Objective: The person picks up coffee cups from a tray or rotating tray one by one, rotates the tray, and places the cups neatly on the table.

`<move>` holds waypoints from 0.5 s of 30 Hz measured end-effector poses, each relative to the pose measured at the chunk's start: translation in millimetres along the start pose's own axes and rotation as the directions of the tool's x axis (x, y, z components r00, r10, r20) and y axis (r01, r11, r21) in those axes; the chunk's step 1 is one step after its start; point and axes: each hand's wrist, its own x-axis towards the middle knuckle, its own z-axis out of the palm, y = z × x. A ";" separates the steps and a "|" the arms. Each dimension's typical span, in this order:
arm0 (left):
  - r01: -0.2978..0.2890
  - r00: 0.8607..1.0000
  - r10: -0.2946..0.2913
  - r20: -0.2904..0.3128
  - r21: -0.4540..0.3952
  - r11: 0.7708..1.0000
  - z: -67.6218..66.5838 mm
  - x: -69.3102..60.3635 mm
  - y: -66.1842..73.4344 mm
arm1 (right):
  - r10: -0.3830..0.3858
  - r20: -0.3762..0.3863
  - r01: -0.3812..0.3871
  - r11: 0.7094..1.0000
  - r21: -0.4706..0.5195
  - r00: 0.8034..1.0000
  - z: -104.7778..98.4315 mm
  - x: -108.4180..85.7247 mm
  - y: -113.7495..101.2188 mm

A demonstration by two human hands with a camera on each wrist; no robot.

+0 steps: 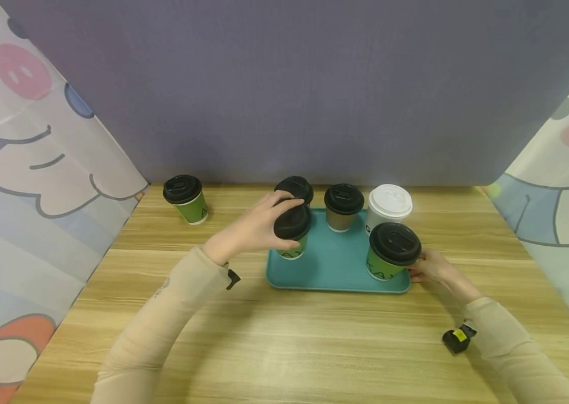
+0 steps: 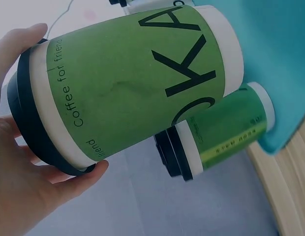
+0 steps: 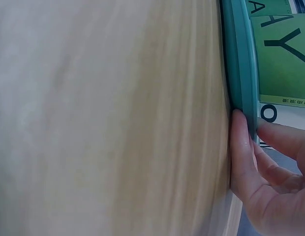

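Note:
My left hand (image 1: 259, 224) grips a green paper coffee cup (image 2: 128, 73) around its black lid, at the tray's left side; whether its base touches the tray I cannot tell. Behind it stands another black-lidded green cup (image 2: 228, 130). At the right end of the teal tray (image 1: 335, 272), my right hand (image 1: 433, 266) pinches the rim between thumb and fingers, as the right wrist view shows. Close to that hand is a green cup with a black lid (image 1: 385, 265). Behind this one are a white-lidded white cup (image 1: 390, 203) and a smaller brown cup (image 1: 340, 220).
One more green cup (image 1: 192, 209) with a black lid stands off the tray, at the back left of the wooden table (image 1: 274, 348). A grey panel (image 1: 315, 101) rises along the back edge. Printed curtains (image 1: 37, 168) hang at both sides.

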 end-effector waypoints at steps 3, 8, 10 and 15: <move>0.009 1.000 -0.009 -0.013 0.003 1.000 -2.3 -4.6 -4.7 | -0.001 -0.004 0.001 1.000 0.001 1.000 0.1 -0.2 0.0; 0.011 0.999 -0.010 -0.050 0.014 1.000 -4.9 -11.0 -13.5 | -0.009 -0.007 0.009 1.000 -0.003 1.000 0.3 -0.4 0.6; 0.006 0.997 -0.004 -0.076 0.017 1.000 -5.9 -13.4 -17.0 | -0.012 -0.005 0.012 1.000 -0.005 1.000 0.0 -0.3 0.8; 0.012 0.994 -0.011 -0.112 0.011 1.000 -8.9 -19.0 -24.1 | -0.012 0.001 0.012 1.000 -0.002 1.000 -0.3 -0.3 0.3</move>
